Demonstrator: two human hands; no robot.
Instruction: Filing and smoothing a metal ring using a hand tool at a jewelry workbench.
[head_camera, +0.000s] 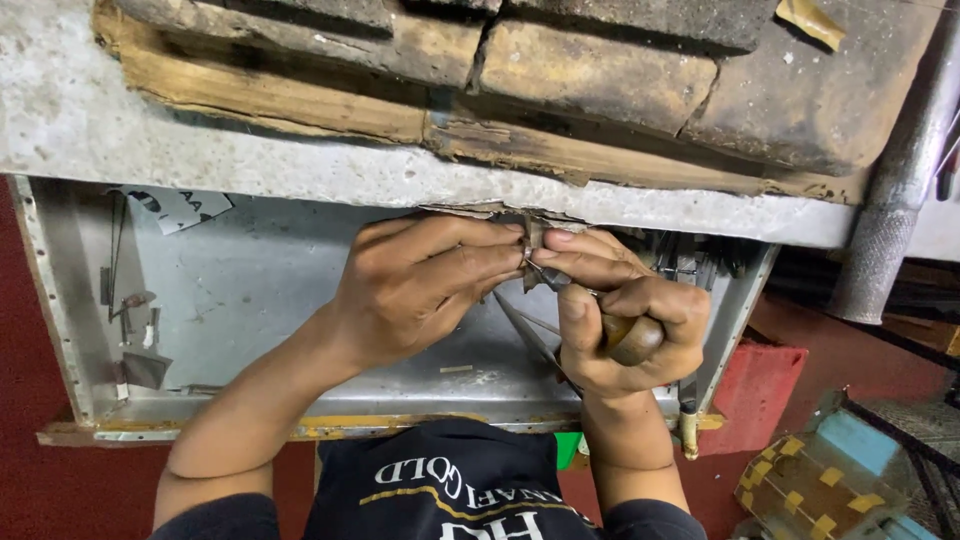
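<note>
Rough concrete ledge (300, 170); both hands pinch a small metal piece (535, 240).

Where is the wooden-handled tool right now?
In the head view, right of centre: the wooden-handled tool sits gripped in the right hand, its tip beside the left hand, below the concrete ledge.

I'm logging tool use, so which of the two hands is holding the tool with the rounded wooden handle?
The right hand: its grip wraps the brown wooden handle. The left hand holds no tool; its fingertips only pinch the small piece at the bench edge.
</note>
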